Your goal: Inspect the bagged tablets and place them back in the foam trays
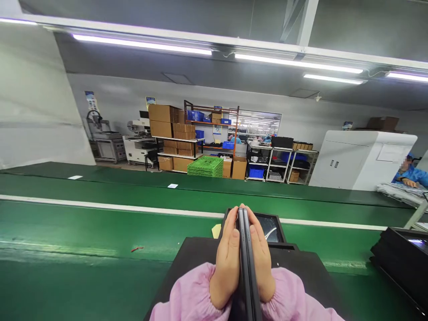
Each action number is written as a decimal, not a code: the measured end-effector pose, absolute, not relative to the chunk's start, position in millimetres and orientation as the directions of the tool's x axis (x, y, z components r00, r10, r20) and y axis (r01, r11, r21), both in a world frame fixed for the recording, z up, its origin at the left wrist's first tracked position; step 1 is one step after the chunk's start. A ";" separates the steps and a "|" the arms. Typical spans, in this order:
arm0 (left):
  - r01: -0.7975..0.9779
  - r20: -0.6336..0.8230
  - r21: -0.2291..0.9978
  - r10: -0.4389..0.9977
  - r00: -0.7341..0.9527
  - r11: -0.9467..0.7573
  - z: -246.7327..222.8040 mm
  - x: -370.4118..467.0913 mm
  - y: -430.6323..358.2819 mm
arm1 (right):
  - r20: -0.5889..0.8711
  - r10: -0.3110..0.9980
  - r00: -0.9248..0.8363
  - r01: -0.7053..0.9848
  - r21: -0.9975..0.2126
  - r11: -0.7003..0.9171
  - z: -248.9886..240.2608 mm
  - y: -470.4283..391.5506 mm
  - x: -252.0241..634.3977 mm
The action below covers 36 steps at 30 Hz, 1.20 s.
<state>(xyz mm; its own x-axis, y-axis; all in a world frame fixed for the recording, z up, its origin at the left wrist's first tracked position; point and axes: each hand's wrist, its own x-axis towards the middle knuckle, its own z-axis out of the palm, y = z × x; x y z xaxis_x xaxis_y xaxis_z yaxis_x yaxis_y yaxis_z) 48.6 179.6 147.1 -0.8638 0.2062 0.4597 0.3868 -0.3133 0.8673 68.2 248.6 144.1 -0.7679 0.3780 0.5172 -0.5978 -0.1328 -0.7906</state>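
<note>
Two thin dark grey slabs with metallic edges, like tablets (246, 263), stand upright side by side, pressed together between my palms. My left hand (228, 263) lies flat along their left face, fingers pointing forward. Against the right face rests my right hand (261, 261), its fingers also together and stretched forward. Below them is a black mat (187, 272) on the green surface. Just beyond my fingers sits a black tray (281, 234) with a dark glossy panel (268, 226) in it, partly hidden by my hands. The lower ends of the slabs run out of view.
A yellow paper piece (216, 230) lies left of the tray, a red strip (137, 248) farther left. Black trays (401, 258) are stacked at right. Beyond the green belt (110, 223) are green crates (205, 166), shelves and a person in blue (416, 174).
</note>
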 end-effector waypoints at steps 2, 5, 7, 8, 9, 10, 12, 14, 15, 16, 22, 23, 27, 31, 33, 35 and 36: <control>0.395 0.463 0.867 0.200 -0.864 -0.303 146.2 44.9 181.0 | 0.521 0.377 -0.765 -0.602 -0.787 -0.133 142.5 250.5 65.0; 0.408 0.472 0.865 0.195 -0.860 -0.292 146.1 38.8 183.2 | 0.519 0.376 -0.768 -0.599 -0.790 -0.133 141.6 253.1 60.6; 0.409 0.472 0.865 0.193 -0.860 -0.289 146.5 35.2 184.7 | 0.514 0.373 -0.772 -0.592 -0.795 -0.131 141.6 254.4 57.5; 0.411 0.471 0.866 0.189 -0.861 -0.286 146.6 33.6 185.5 | 0.510 0.374 -0.774 -0.588 -0.798 -0.129 141.5 254.9 56.0; 0.414 0.472 0.866 0.182 -0.863 -0.281 146.7 32.2 186.3 | 0.507 0.375 -0.776 -0.585 -0.801 -0.127 141.4 255.3 54.6; 0.418 0.473 0.865 0.176 -0.863 -0.277 146.5 31.0 187.1 | 0.505 0.375 -0.777 -0.583 -0.803 -0.128 141.1 255.8 53.3; 0.415 0.470 0.867 0.176 -0.865 -0.275 145.6 28.7 188.9 | 0.504 0.376 -0.777 -0.585 -0.800 -0.136 140.3 256.8 50.7; 0.392 0.451 0.876 0.192 -0.871 -0.282 144.0 25.9 191.4 | 0.499 0.376 -0.781 -0.583 -0.798 -0.153 139.0 258.5 47.7; 0.379 0.442 0.880 0.199 -0.875 -0.286 143.1 24.2 192.8 | 0.492 0.377 -0.785 -0.578 -0.800 -0.160 138.2 259.6 45.9; 0.368 0.433 0.883 0.203 -0.878 -0.290 142.2 22.1 194.4 | 0.480 0.381 -0.790 -0.569 -0.806 -0.164 137.3 260.8 43.9; 0.325 0.369 0.915 0.171 -0.913 -0.240 136.6 5.9 203.2 | 0.429 0.413 -0.803 -0.515 -0.849 -0.120 131.1 268.1 28.6; 0.312 0.354 0.921 0.173 -0.919 -0.232 135.4 3.5 204.2 | 0.427 0.417 -0.802 -0.511 -0.853 -0.109 130.1 268.6 26.5; 0.276 0.319 0.934 0.183 -0.930 -0.229 131.2 -2.6 206.6 | 0.422 0.427 -0.799 -0.489 -0.870 -0.055 124.8 268.8 20.5; 0.249 0.296 0.937 0.180 -0.938 -0.246 128.1 -8.0 208.5 | 0.412 0.428 -0.805 -0.446 -0.895 0.022 119.3 274.6 12.3; 0.238 0.285 0.937 0.168 -0.944 -0.254 125.3 -12.5 209.2 | 0.462 0.411 -0.786 -0.428 -0.886 0.177 123.1 281.2 11.3; 0.243 0.289 0.933 0.153 -0.945 -0.264 120.7 -17.2 209.6 | 0.614 0.278 -0.739 -0.443 -0.754 0.486 134.9 288.4 18.3; 0.251 0.299 0.929 0.150 -0.943 -0.271 117.8 -19.2 209.7 | 0.680 0.127 -0.722 -0.462 -0.611 0.643 143.5 291.5 25.6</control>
